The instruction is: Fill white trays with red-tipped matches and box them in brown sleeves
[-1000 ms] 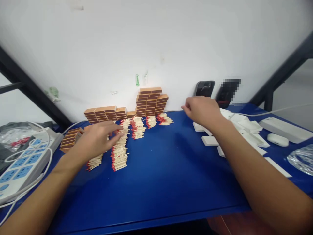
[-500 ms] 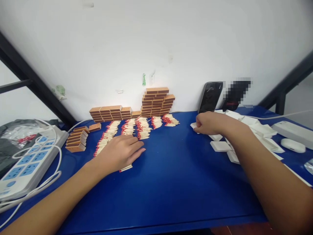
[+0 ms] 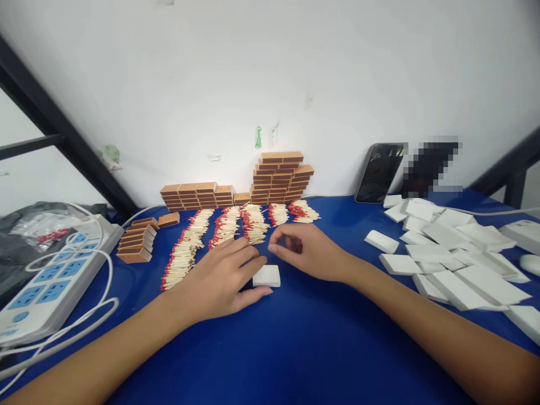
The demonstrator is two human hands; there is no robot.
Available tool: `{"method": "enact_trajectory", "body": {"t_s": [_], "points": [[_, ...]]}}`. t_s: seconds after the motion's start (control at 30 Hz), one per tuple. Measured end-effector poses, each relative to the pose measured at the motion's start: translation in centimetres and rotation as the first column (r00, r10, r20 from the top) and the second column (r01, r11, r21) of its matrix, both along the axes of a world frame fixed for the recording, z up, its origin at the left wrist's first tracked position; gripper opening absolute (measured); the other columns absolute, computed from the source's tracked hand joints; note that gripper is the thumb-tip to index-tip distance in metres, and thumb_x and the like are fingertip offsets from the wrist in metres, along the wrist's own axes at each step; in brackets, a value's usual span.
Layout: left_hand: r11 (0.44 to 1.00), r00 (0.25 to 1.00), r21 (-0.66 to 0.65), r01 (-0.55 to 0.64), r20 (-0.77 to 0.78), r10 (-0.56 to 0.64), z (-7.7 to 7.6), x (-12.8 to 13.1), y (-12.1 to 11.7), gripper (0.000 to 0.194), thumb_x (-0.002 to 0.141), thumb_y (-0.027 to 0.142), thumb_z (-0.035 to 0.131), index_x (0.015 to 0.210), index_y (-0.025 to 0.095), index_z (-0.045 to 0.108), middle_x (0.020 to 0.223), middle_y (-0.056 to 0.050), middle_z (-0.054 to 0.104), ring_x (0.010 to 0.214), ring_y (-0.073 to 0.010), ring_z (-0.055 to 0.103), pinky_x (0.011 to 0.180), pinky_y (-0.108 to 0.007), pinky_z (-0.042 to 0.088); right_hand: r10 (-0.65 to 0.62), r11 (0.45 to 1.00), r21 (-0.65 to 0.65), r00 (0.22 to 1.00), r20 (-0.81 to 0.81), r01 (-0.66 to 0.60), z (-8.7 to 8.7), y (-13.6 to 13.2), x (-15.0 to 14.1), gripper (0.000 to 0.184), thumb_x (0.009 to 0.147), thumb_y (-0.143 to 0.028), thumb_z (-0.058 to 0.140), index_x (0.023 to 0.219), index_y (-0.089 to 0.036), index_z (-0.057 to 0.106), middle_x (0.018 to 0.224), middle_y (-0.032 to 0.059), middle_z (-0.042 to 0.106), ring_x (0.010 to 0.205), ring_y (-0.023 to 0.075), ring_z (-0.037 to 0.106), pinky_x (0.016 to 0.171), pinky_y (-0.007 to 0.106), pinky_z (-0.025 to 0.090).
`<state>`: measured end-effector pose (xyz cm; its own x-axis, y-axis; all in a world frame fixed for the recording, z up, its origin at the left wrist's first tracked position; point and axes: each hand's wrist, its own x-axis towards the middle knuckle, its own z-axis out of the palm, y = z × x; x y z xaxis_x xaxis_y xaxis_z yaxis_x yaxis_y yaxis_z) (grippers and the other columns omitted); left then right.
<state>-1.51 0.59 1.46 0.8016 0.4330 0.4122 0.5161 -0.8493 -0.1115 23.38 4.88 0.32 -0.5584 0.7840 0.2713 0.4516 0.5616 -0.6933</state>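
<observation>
A small white matchbox tray (image 3: 267, 276) lies on the blue table in front of me. My left hand (image 3: 221, 278) holds it at its left end, with the thumb on the near side and the fingers on the far side. Just beyond the tray's right end, my right hand (image 3: 314, 251) hovers with loosely curled fingers, a gap between thumb and index, and nothing visible in them. Red-tipped matches (image 3: 254, 224) lie in several rows behind both hands; my left hand partly covers the nearest ends of some rows.
Brown matchboxes (image 3: 276, 180) are stacked against the wall, with more boxes (image 3: 135, 243) at the left. White trays (image 3: 447, 242) lie heaped at the right. A dark phone (image 3: 378, 171) leans on the wall. A power strip (image 3: 54, 281) with white cables borders the left side.
My right hand has gone from the white tray heap to the middle. A white tray now sits there. My left hand has shifted slightly right and closed on it. The view has turned right.
</observation>
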Motion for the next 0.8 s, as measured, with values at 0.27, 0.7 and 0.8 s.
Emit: {"method": "enact_trajectory", "body": {"t_s": [0.27,0.7,0.8], "points": [[1.000,1.000,-0.030,0.007,-0.020,-0.008,-0.7,0.5,-0.3,0.030,0.106,0.043,0.064,0.115,0.016,0.071,0.097,-0.009,0.072,0.094,-0.0267,0.068,0.085,-0.044,0.060,-0.068,0.965,0.260,0.993,0.092,0.042,-2.8,2.2,-1.7,0.007,0.101,-0.028,0.070,0.105,-0.022,0.070,0.098,0.0030,0.068,0.074,0.0149,0.057,0.072,0.030,0.044],[0.992,0.999,-0.120,-0.041,-0.010,0.040,-0.4,-0.3,0.3,0.032,0.102,0.047,0.067,0.110,0.017,0.073,0.095,-0.007,0.069,0.093,-0.0257,0.065,0.086,-0.043,0.057,-0.135,0.972,0.217,0.963,0.233,0.084,-1.5,1.7,0.1,0.010,0.106,-0.021,0.061,0.096,-0.021,0.059,0.099,0.0040,0.065,0.082,0.0188,0.060,0.075,0.033,0.046],[0.990,0.996,-0.109,-0.086,0.001,0.086,-0.5,-0.5,0.7,0.032,0.104,0.046,0.064,0.109,0.016,0.073,0.095,-0.008,0.068,0.093,-0.0255,0.065,0.085,-0.042,0.055,-0.184,0.959,0.259,0.952,0.245,0.118,-1.3,1.2,-0.1,0.009,0.107,-0.021,0.058,0.098,-0.021,0.059,0.103,0.0055,0.066,0.085,0.0203,0.063,0.074,0.033,0.047]]}}
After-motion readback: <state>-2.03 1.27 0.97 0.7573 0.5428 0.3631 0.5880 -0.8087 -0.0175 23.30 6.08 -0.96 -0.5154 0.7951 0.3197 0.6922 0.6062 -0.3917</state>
